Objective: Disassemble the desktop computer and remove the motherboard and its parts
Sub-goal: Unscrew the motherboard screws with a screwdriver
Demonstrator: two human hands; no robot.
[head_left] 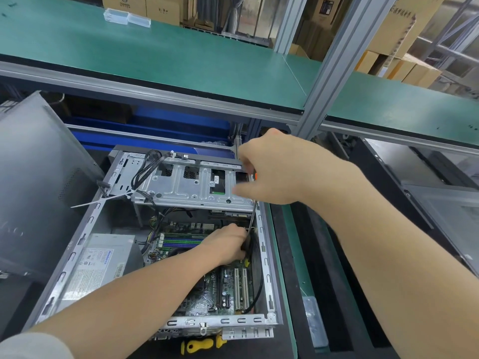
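While the motherboard [207,294] lies flat in the open computer case [228,321], its long axis running away from you toward the drive cage [191,187], the spot that matters is its far right edge, under that cage. Your left hand [228,246] is the nearer one: it is already there, fingers curled onto a small dark piece [245,246] I cannot identify. Your right hand [274,172] is higher, wrapped around the screwdriver [252,216], whose shaft drops steeply, tip meeting your left fingertips. Left of the board sits the power supply [103,260]; its label has a blue brand word and fine print, both too small to read. A yellow screwdriver [201,344] lies on the table [298,255] against the case's near edge. The printing on the cartons [396,24] behind the shelf is illegible.
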